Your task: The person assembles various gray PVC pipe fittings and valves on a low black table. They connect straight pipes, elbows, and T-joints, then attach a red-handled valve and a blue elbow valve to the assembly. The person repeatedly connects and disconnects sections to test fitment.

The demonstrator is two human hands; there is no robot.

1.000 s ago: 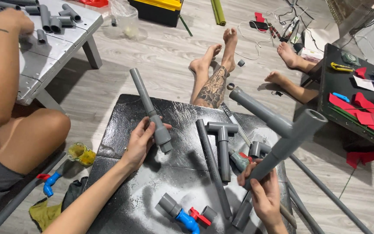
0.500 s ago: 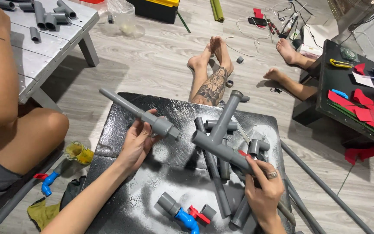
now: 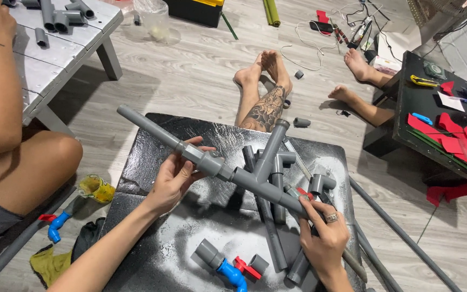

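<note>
Left hand (image 3: 177, 176) is closed around the grey pipe (image 3: 152, 128) just behind its coupling (image 3: 211, 162). Right hand (image 3: 324, 238) is closed on the far end of the tee assembly (image 3: 263, 181), near what looks like a red-handled valve (image 3: 305, 194), partly hidden. The joined run hangs slantwise above the black desk (image 3: 152, 157), over loose pipes (image 3: 277, 186). Step in hand: seating pipe into coupling. Next move calls for a straight, firm push along the axis.

left hand (image 3: 173, 178): bare, no sleeve | right hand (image 3: 324, 238): silver ring, sleeveless forearm
</note>
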